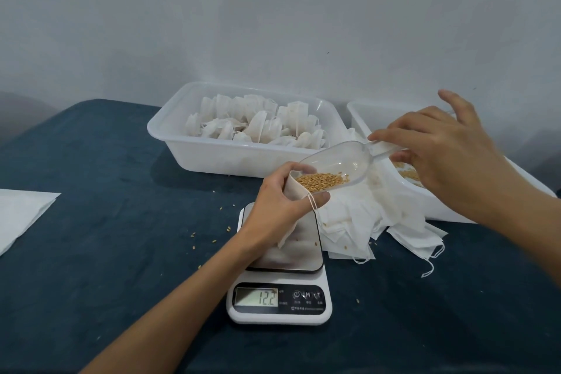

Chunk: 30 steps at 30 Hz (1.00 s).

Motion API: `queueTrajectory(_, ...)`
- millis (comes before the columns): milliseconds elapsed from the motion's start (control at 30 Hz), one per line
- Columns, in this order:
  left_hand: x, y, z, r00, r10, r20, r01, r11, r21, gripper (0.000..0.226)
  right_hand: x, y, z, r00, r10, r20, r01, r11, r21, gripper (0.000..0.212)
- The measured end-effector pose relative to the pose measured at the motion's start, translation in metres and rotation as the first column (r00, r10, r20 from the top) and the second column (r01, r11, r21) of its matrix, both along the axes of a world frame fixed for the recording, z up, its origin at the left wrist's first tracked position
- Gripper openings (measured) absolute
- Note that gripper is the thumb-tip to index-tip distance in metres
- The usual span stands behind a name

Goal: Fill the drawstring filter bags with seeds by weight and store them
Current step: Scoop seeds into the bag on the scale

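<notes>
Above the white digital kitchen scale (280,285), near the desk's (115,267) front edge, the left hand (280,202) pinches a small white drawstring filter bag (296,188) open. The right hand (440,149) fingers grip a clear plastic scoop's (337,165) handle, tipping golden seeds (321,181) in. Tilted too steeply, seeds would likely spill past the narrow mouth; the display seems to read 12.2.

The table (106,267) is covered in dark blue cloth. A white digital scale (279,294) stands near its front centre. Behind it sits a white tray of filled bags (212,152), with a second white tray (425,203) at the right. Loose empty bags (379,222) lie between scale and second tray. Stray seeds (194,234) dot the cloth; a white sheet (21,215) lies at left.
</notes>
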<state>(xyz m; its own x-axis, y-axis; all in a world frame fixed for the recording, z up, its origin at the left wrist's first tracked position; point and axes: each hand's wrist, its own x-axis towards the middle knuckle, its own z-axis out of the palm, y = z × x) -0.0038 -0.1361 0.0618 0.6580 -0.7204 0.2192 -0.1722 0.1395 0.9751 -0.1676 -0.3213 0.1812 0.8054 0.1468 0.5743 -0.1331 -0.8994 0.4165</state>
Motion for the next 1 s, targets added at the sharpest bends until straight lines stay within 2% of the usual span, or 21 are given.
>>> queueTrajectory(1000, 0.0029, 0.0005, -0.0012, 1.0, -0.021, -0.013, 0.021, 0.999, -0.031, 0.034, -0.0016, 0.0012, -0.0053, 1.0, -0.015, -0.021, 0.017, 0.997, 0.077, 0.027)
